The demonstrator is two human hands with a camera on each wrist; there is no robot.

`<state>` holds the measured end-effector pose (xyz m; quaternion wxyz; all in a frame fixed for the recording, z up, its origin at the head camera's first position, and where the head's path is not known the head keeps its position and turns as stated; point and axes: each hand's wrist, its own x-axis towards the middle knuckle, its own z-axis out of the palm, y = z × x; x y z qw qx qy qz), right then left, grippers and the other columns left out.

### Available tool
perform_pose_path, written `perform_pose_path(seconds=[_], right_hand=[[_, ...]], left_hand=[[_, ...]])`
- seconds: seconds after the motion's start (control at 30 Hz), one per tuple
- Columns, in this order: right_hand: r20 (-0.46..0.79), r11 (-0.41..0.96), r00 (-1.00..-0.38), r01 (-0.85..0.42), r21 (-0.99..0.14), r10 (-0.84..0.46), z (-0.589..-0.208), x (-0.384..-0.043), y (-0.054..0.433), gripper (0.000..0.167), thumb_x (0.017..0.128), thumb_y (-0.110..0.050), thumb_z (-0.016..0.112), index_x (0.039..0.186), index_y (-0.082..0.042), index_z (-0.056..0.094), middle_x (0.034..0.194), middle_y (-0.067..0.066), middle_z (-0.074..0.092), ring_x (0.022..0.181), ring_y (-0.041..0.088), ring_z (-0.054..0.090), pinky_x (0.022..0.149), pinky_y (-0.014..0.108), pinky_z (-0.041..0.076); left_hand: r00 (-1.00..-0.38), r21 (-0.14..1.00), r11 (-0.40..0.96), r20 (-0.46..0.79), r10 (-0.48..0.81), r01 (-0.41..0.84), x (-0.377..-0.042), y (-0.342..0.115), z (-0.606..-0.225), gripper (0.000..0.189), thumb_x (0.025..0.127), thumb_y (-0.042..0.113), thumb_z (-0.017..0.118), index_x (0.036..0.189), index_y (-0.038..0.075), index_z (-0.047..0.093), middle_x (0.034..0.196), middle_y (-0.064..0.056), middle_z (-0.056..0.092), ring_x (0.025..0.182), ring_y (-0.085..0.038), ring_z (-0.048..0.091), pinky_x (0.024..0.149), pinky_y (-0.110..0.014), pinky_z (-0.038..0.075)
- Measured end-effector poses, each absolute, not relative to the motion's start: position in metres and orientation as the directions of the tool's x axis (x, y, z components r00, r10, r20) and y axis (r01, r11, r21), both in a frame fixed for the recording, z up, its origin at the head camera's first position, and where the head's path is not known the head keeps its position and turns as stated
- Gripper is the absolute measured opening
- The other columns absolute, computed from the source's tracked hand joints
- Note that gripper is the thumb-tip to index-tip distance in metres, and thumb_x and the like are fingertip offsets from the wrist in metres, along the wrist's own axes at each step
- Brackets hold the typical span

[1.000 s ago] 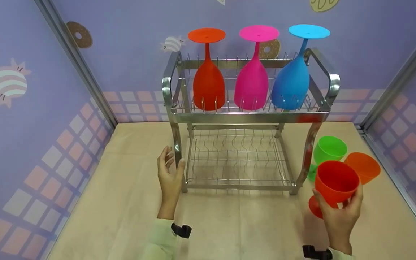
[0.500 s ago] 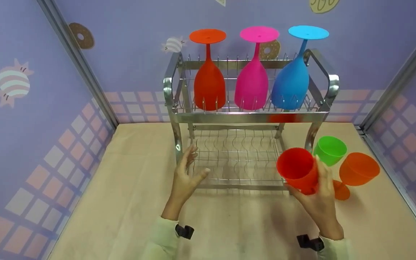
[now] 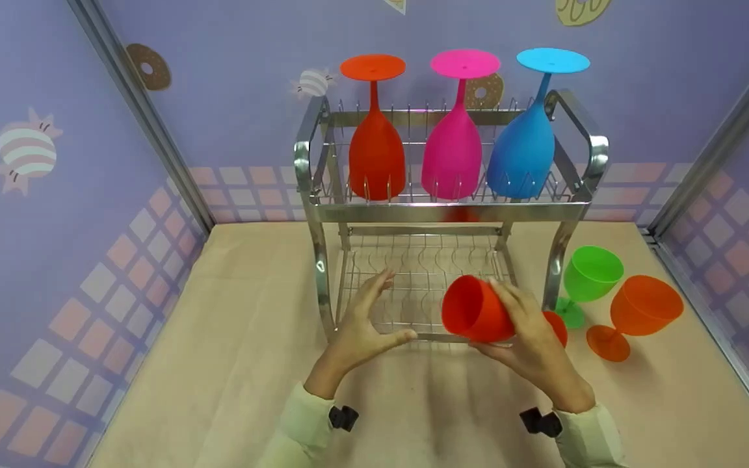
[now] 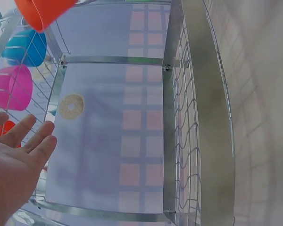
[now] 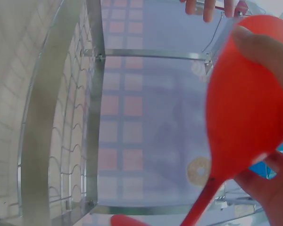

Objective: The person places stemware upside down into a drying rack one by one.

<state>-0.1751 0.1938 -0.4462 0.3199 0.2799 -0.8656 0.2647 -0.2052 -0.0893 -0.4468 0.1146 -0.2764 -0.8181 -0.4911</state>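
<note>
Silvery metal makes up the 2-tier dish rack at centre frame. Along its upper tier we count 3 upturned goblets, seemingly done: a blue goblet, an orange-red goblet and a pink goblet. Just right of lower centre, a tilted red goblet is gripped by the right hand, not yet racked. Nearby, the left hand holds nothing, fingers extended. At right, an orange goblet and a smaller-looking green goblet stand mouth-up, unracked; we judge it about half done.
</note>
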Motion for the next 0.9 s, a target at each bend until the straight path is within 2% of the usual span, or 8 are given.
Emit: perform_pose_path(seconds=[0.13,0.37,0.63,0.9], right_hand=[[0.630,0.700,-0.654,-0.675,-0.235,-0.419,-0.442,-0.176,0.186,0.101,0.054,-0.018,0.095,0.141,-0.009,0.045,0.131,0.016,0.055,0.116,0.036,0.056,0.087,0.048,0.055],[0.572,0.670,-0.630,-0.720,-0.179,-0.524,-0.440,-0.180,0.173,0.097,0.057,-0.024,0.094,0.140,-0.011,0.047,0.133,0.012,0.055,0.116,0.033,0.058,0.090,0.046,0.054],[0.560,0.667,-0.608,-0.734,-0.128,-0.562,-0.442,-0.180,0.160,0.093,0.060,-0.025,0.093,0.140,-0.012,0.047,0.132,0.012,0.055,0.116,0.030,0.056,0.091,0.045,0.054],[0.527,0.703,-0.637,-0.704,-0.101,-0.562,-0.443,-0.176,0.153,0.092,0.064,-0.029,0.091,0.142,-0.014,0.045,0.134,0.010,0.053,0.117,0.030,0.054,0.092,0.044,0.053]], left_hand=[[-0.803,0.721,0.373,0.443,0.399,0.584,-0.201,-0.080,-0.447,0.099,0.071,0.042,0.083,0.151,0.025,0.029,0.149,0.001,0.042,0.131,-0.024,0.046,0.104,-0.057,0.040],[-0.794,0.716,0.389,0.386,0.470,0.579,-0.195,-0.070,-0.448,0.098,0.073,0.046,0.081,0.152,0.028,0.026,0.152,0.000,0.039,0.132,-0.022,0.046,0.102,-0.053,0.045],[-0.776,0.718,0.376,0.364,0.516,0.586,-0.192,-0.062,-0.453,0.094,0.073,0.041,0.082,0.150,0.022,0.031,0.148,0.001,0.042,0.127,-0.018,0.049,0.099,-0.036,0.049],[-0.784,0.739,0.349,0.379,0.491,0.576,-0.195,-0.063,-0.460,0.081,0.076,0.042,0.079,0.142,0.016,0.040,0.138,-0.002,0.051,0.119,-0.017,0.055,0.095,-0.030,0.052]])
